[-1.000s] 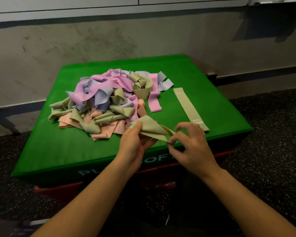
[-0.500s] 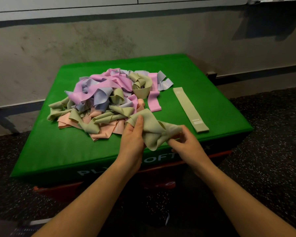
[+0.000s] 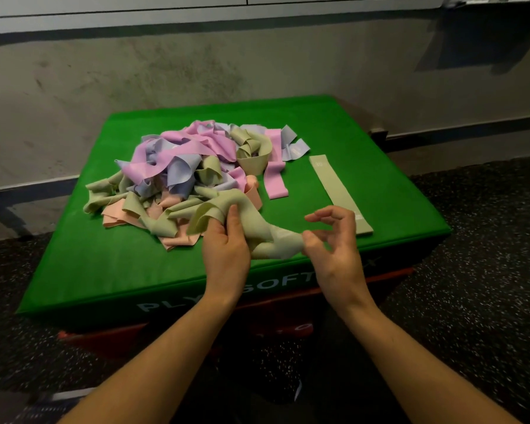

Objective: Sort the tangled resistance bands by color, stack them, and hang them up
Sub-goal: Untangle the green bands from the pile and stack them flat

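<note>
The sorting has barely begun. One green band (image 3: 340,194) lies flat and straight on the right side of the green box top (image 3: 110,270), set apart from the rest; it looks like the start of a green stack. Everything else is left: the tangled pile (image 3: 184,175) of pink, lilac, green and peach bands sits in the middle of the box top, unsorted, and nothing is hung up. No hook or rail for hanging shows in view.

A second green band (image 3: 257,228) is in hand at the near edge of the pile, twisted and crumpled. The left hand (image 3: 227,249) grips its left part, fingers curled into the folds and thumb on top. The right hand (image 3: 337,240) pinches the band's right end low down, while its other fingers are spread and lifted.

Compared with a second ago, the band has gone from a fairly flat, folded triangle to a bunched, twisted rope, stretched a little wider between the hands. The right hand's upper fingers have opened out. The pile and the flat band are unchanged.
</note>
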`<state>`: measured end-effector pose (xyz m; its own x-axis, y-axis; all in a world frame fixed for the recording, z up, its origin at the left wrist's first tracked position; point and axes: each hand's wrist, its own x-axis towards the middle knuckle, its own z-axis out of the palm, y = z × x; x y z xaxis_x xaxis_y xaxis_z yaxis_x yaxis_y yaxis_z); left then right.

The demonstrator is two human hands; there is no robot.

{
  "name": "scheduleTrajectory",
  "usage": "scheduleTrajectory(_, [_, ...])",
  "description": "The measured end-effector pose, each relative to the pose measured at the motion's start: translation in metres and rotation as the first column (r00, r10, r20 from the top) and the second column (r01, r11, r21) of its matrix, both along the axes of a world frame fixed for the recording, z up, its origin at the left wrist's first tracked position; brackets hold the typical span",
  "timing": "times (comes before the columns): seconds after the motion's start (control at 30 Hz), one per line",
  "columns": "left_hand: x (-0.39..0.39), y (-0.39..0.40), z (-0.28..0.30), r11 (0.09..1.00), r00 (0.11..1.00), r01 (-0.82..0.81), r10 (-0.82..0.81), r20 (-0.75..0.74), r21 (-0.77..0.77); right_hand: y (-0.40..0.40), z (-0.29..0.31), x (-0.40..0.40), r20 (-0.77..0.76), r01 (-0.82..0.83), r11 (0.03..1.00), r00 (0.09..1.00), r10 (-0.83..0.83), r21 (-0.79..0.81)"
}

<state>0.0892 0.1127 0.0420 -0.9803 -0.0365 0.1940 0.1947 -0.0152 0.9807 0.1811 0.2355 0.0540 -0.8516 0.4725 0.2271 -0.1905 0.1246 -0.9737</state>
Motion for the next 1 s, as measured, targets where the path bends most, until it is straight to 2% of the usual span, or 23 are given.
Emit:
scheduleTrajectory(0.07, [0.003,0.000,0.004,1.000,1.000,0.004,-0.004,-0.018,-0.006,-0.005,-0.006,-0.001,0.095,-0.034,0.996,0.995,0.026,0.085])
scheduleTrajectory(0.17, [0.009,0.003,0.009,0.999,0.998,0.027,-0.025,-0.051,0.032,-0.009,-0.018,-0.010,0.212,-0.018,0.968,0.977,-0.036,0.249])
scheduleTrajectory(0.23, [0.015,0.004,0.011,0.997,0.995,0.056,-0.051,-0.083,0.058,-0.004,-0.023,-0.015,0.225,0.001,0.974,0.973,-0.053,0.226])
scheduleTrajectory(0.33, [0.014,0.003,0.012,0.989,0.999,0.038,-0.035,-0.024,0.144,0.008,-0.027,-0.016,0.277,-0.032,0.965,0.960,-0.043,0.260])
scheduleTrajectory(0.37, [0.009,0.001,0.010,0.988,1.000,0.003,-0.005,0.011,0.154,0.010,-0.025,-0.013,0.306,-0.050,0.984,0.952,-0.005,0.172])
scheduleTrajectory(0.4, [0.004,-0.001,0.008,0.988,0.999,-0.030,0.023,0.049,0.153,0.011,-0.022,-0.010,0.318,-0.072,0.997,0.945,0.071,-0.008])
scheduleTrajectory(0.43, [-0.001,-0.004,0.006,0.988,0.996,-0.053,0.041,0.085,0.145,0.011,-0.018,-0.009,0.308,-0.097,0.972,0.938,0.162,-0.216])
scheduleTrajectory(0.47, [-0.004,-0.005,0.003,0.989,0.993,-0.056,0.041,0.112,0.139,0.010,-0.012,-0.007,0.262,-0.119,0.913,0.936,0.235,-0.391])
scheduleTrajectory(0.57, [-0.001,-0.002,-0.002,0.993,0.994,0.018,-0.031,0.106,0.119,0.008,0.001,-0.004,0.114,-0.145,0.682,0.941,0.319,-0.717])
scheduleTrajectory(0.63, [0.004,0.002,-0.004,0.994,0.995,0.083,-0.087,0.058,0.075,0.004,0.009,-0.004,0.026,-0.130,0.489,0.954,0.299,-0.862])
scheduleTrajectory(0.67, [0.006,0.003,-0.003,0.992,0.993,0.112,-0.114,0.037,0.053,0.003,0.011,-0.003,0.002,-0.135,0.440,0.955,0.298,-0.888])
scheduleTrajectory(0.73, [0.004,0.002,-0.002,0.988,0.988,0.149,-0.151,0.043,0.043,0.004,0.011,-0.002,0.011,-0.151,0.444,0.940,0.342,-0.883])
scheduleTrajectory(0.83, [-0.003,-0.001,0.002,0.989,0.987,0.116,-0.126,0.103,0.090,0.007,0.003,-0.004,0.112,-0.143,0.512,0.894,0.434,-0.847])
scheduleTrajectory(0.9, [-0.002,-0.001,0.005,0.991,0.989,0.106,-0.113,0.093,0.082,0.005,-0.002,-0.003,0.172,-0.141,0.567,0.869,0.464,-0.812])
scheduleTrajectory(1.0, [0.001,0.003,0.005,0.988,0.987,0.110,-0.121,0.106,0.104,-0.003,-0.012,-0.004,0.269,-0.132,0.778,0.891,0.364,-0.615])
